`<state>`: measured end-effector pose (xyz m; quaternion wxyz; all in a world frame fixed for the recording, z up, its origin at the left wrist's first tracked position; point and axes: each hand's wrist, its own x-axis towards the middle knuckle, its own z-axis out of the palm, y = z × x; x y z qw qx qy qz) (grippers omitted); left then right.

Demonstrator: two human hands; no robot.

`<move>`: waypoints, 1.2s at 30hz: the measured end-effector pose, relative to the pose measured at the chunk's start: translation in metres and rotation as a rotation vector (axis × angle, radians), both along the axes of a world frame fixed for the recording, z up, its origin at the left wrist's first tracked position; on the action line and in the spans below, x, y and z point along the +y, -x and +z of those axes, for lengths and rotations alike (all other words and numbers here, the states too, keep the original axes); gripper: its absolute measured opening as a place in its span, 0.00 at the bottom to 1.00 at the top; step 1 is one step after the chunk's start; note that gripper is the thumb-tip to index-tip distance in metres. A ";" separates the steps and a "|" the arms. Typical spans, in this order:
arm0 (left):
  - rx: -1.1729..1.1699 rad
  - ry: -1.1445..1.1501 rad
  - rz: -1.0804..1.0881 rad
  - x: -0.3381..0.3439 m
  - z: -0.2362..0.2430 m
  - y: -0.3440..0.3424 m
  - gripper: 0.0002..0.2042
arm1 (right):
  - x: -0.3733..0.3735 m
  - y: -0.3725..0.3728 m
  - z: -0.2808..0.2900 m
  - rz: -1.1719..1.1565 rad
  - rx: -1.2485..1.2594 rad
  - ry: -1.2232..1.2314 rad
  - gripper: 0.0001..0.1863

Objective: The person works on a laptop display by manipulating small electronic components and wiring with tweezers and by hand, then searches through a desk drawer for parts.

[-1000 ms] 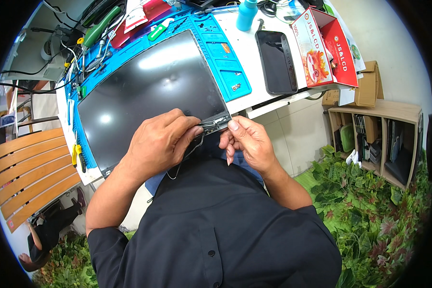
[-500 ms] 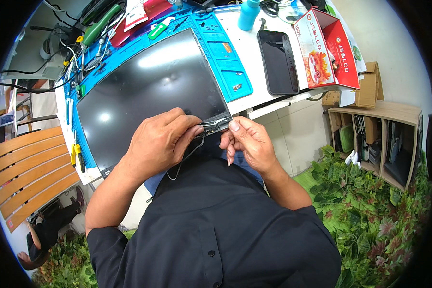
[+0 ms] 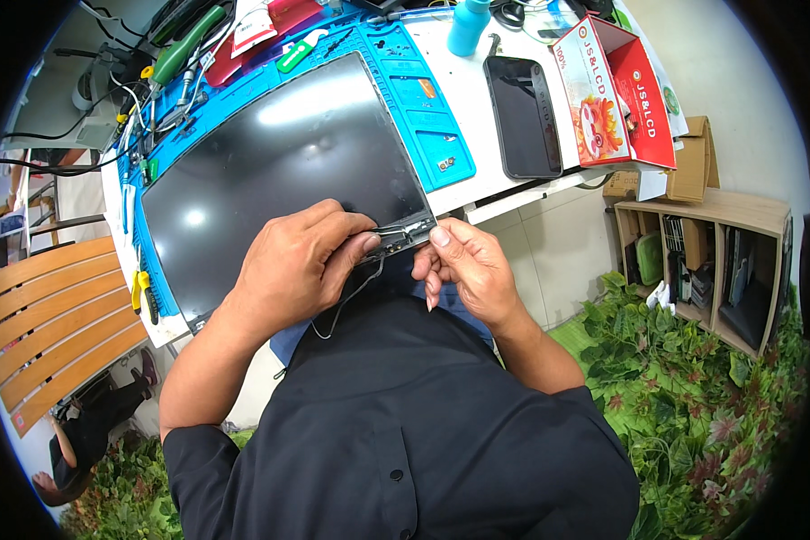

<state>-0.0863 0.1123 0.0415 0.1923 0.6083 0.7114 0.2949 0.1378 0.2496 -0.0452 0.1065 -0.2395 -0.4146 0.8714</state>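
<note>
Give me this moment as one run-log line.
left hand: fingertips at screen edge | right hand: gripping screen corner | thin cable: looping below | blue mat: under screen

Both bare forearms reach in from the near side and angle toward each other, the left forearm (image 3: pixel 209 369) slanting far and right, the right forearm (image 3: pixel 542 349) slanting far and left; the left hand (image 3: pixel 301 261) arches with its back turned up and its knuckles bent, its index finger (image 3: pixel 348 222) and thumb (image 3: pixel 349 256) stretched to the right with their tips close together, while the right hand (image 3: pixel 475 270), a short way to the right, turns its thumb (image 3: pixel 452 245) leftward in a pinch, the other fingers (image 3: pixel 430 286) curling loosely beneath on the near side
</note>
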 end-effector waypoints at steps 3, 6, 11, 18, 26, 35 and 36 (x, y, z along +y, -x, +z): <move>0.005 0.002 -0.001 0.000 -0.001 0.000 0.06 | 0.000 0.000 0.001 0.001 -0.003 0.000 0.20; 0.011 0.017 -0.006 0.002 0.002 0.000 0.05 | 0.000 0.000 0.001 0.002 -0.001 -0.002 0.20; 0.031 0.024 -0.025 0.005 0.003 0.002 0.04 | 0.001 0.000 0.001 0.002 0.004 0.000 0.20; -0.056 0.070 0.030 0.005 0.003 0.005 0.05 | 0.001 0.001 0.003 0.003 -0.004 0.008 0.20; -0.061 0.075 0.043 0.004 0.013 0.007 0.05 | 0.002 0.001 0.004 0.015 -0.019 -0.013 0.20; -0.077 0.126 0.035 -0.012 0.020 0.011 0.04 | 0.003 0.000 0.007 0.020 -0.048 -0.045 0.20; -0.083 0.132 0.049 -0.013 0.020 0.010 0.04 | 0.003 0.000 0.007 0.021 -0.047 -0.052 0.20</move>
